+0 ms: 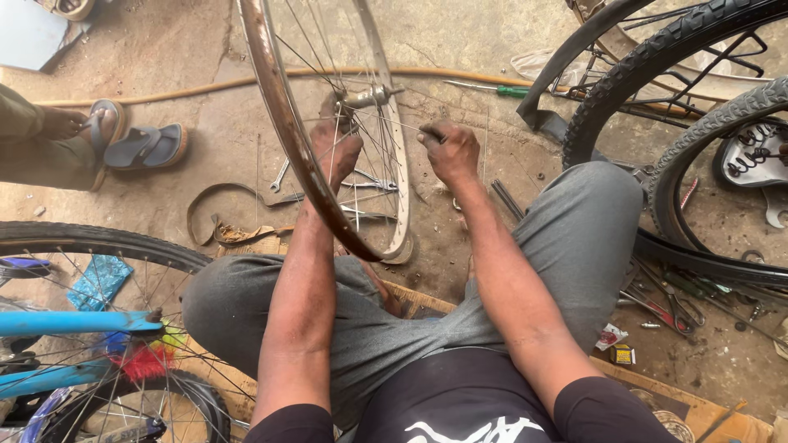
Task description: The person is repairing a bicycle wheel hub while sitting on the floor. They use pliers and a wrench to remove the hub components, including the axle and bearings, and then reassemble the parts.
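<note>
At frame centre, the left hand (335, 148) grips spokes near the hub (367, 98) of a bare bicycle rim (279, 107); the right hand (449, 152) pinches 1 loose spoke (394, 125).

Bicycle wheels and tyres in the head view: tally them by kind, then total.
Bare rusty rim with spokes, between the left hand and right hand: 1
Spoked wheels with tyres: 1
Black tyres on the right: 3
Total: 5
</note>
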